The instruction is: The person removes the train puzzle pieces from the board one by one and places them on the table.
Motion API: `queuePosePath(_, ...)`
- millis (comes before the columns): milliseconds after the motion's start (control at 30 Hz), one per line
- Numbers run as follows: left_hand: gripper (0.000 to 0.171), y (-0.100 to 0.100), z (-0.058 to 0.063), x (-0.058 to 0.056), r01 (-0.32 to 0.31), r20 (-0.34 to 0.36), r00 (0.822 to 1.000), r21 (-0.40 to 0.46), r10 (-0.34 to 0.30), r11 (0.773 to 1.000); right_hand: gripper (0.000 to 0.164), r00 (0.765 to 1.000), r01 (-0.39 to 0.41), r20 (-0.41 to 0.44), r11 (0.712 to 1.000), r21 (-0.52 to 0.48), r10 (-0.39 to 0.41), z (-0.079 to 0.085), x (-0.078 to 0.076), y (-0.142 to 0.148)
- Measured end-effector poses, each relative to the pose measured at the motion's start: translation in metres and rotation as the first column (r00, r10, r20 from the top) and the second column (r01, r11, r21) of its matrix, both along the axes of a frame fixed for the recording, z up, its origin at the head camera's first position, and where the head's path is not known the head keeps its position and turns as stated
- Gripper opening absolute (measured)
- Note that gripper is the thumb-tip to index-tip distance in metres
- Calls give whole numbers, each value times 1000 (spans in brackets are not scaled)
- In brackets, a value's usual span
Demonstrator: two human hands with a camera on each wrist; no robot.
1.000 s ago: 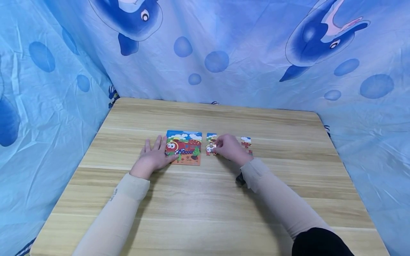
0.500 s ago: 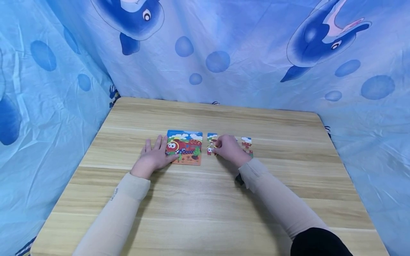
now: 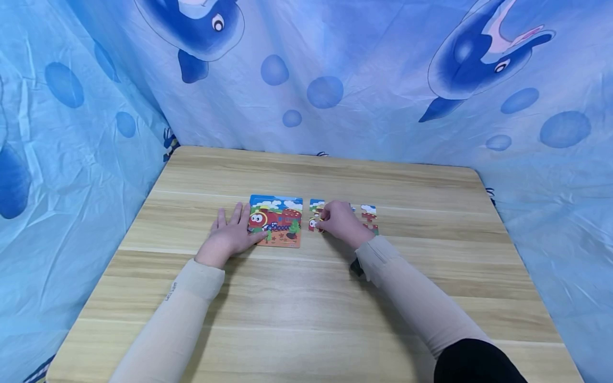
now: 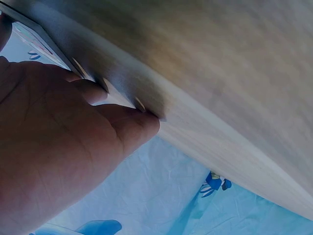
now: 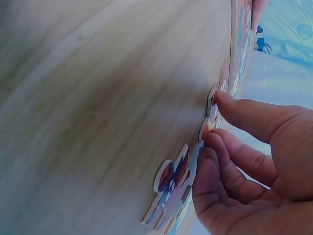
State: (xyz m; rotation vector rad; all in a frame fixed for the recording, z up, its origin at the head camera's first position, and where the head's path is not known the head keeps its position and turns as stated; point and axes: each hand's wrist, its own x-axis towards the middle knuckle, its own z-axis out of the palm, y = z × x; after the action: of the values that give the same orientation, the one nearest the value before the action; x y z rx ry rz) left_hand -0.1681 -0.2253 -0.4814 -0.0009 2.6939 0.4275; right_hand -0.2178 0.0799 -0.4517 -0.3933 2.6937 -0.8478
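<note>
In the head view, my left hand (image 3: 230, 238) lies with fingers spread at the left edge of a square puzzle board (image 3: 279, 242), its thumb over the board's lower left part. The board bears a picture of a red train with big eyes under clouds. Just right of it, my right hand (image 3: 344, 222) pinches a puzzle piece (image 3: 313, 224) with an eye on it between thumb and fingers. In the right wrist view, the thumb and fingertips sit at the edge of the pieces (image 5: 210, 122). A cloud piece (image 3: 316, 204) lies just behind the pinched one.
More puzzle pieces (image 3: 368, 210) lie right of the hand, some partly covered by it. A dark object (image 3: 356, 267) shows at the right cuff. The wooden table (image 3: 287, 319) ends at a blue dolphin-print curtain (image 3: 364, 133) behind.
My right hand has shifted very slightly left, uncovering a bit of a piece to its right. My left hand stays in place on the puzzle board.
</note>
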Motion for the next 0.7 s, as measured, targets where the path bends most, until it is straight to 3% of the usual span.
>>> queuePosePath(233,118,0,1,0,-5,4,1000,6,5,1000,17,1000,-22,-17,999,-37,21,-3,-2,3)
queuePosePath(400,111,7,17,7,-3,14,1000,3,3,1000,15,1000,-15,-18,998,-55,14,-2,-1,5)
queuePosePath(700,103,14,32,15,2,-13,1000,-5,-3,1000,11,999,30,-22,991,-133,-33,0,4,6)
